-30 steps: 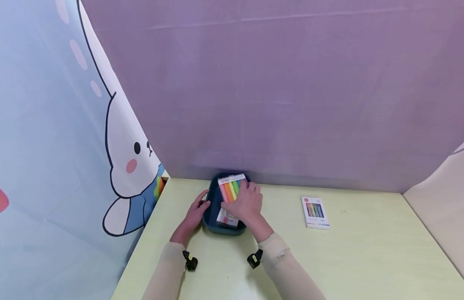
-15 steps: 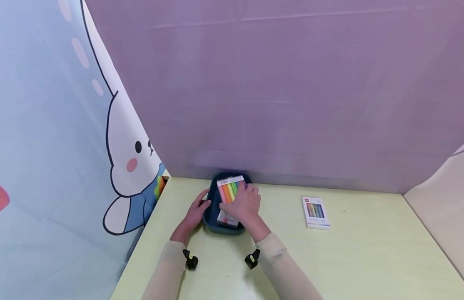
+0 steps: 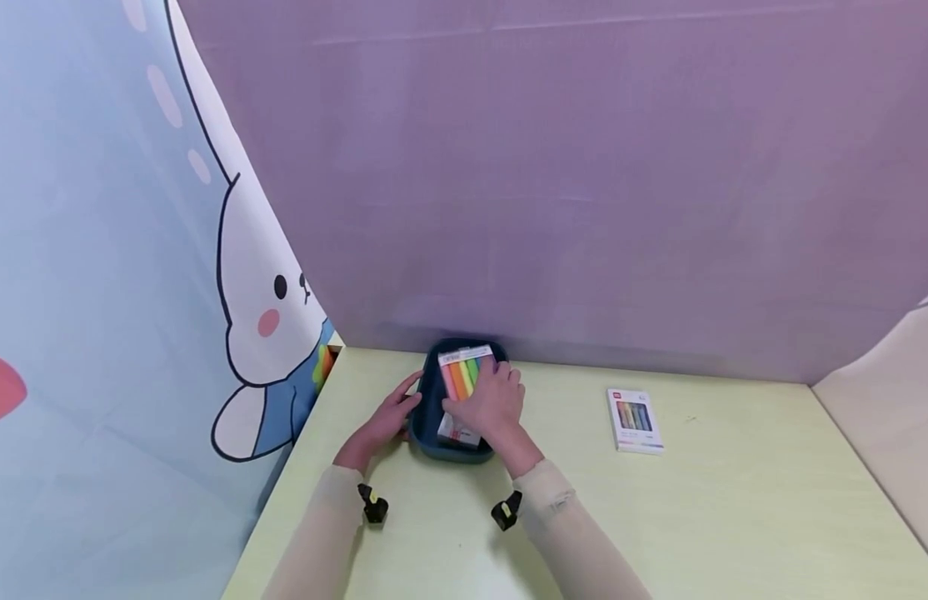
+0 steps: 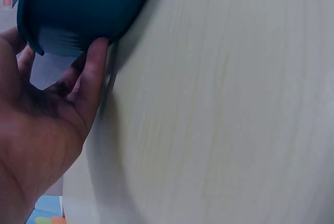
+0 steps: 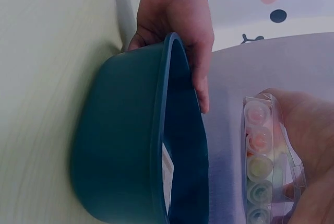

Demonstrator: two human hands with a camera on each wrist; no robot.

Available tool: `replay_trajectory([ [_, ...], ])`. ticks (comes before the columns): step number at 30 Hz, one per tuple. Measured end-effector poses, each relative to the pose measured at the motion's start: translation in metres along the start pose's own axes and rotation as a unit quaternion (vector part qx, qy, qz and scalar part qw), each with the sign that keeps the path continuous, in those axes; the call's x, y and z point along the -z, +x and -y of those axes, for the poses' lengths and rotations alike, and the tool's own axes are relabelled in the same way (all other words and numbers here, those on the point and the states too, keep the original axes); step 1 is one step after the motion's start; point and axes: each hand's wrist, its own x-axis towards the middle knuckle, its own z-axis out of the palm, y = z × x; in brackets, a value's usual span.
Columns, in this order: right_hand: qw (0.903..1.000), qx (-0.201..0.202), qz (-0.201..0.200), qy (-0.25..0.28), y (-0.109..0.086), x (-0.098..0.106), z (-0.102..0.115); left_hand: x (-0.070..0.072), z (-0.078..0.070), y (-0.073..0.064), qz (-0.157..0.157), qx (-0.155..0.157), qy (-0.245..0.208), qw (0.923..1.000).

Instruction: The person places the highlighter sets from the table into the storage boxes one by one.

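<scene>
A dark teal bin point(image 3: 452, 456) stands against the back wall. My right hand point(image 3: 496, 404) grips a clear flat pack of thick coloured markers point(image 3: 458, 379) by its right side, above the bin opening. In the right wrist view the round ends of the marker pack point(image 5: 259, 166) show beside the bin's rim point(image 5: 169, 41). On the bin's left side, my left hand point(image 3: 386, 417) rests its extended fingers against the outer wall, with one fingertip point(image 4: 98, 49) low on it. Partly covered by the pack and right hand, a white box point(image 3: 456, 431) lies inside the bin.
A white box of coloured sticks point(image 3: 635, 421) lies on the pale wooden table point(image 3: 734, 500) to the right. Behind the bin hangs a purple cloth wall point(image 3: 554, 250); a blue cloth with a cartoon character point(image 3: 269, 350) borders the left.
The head view has shifted slightly. My left wrist has moved a little to the left, while the left fingers stay at the bin. The marker pack remains in my right hand over the bin.
</scene>
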Motion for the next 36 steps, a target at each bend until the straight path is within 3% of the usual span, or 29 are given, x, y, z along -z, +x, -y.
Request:
replay_trajectory([
  [6, 0.9996, -0.013, -0.007, 0.022, -0.002, -0.004, 0.002, 0.0, -0.001, 0.0, -0.005, -0.005, 0.006, 1.0],
  [13, 0.9986, -0.028, 0.04, 0.019, -0.012, -0.018, -0.009, -0.003, -0.003, 0.001, -0.009, -0.021, 0.01, 0.9997],
  [20, 0.9991, -0.005, 0.018, 0.037, -0.015, -0.019, -0.022, -0.002, 0.002, 0.003, -0.043, -0.038, 0.051, 0.9971],
  [28, 0.9976, -0.005, 0.007, 0.068, -0.012, -0.017, -0.044, -0.001, 0.003, 0.003, -0.034, -0.009, 0.022, 0.9992],
  [36, 0.9984, -0.008, 0.008, 0.056, -0.006, -0.013, -0.065, -0.003, -0.001, 0.0, -0.031, 0.0, 0.023, 0.9992],
])
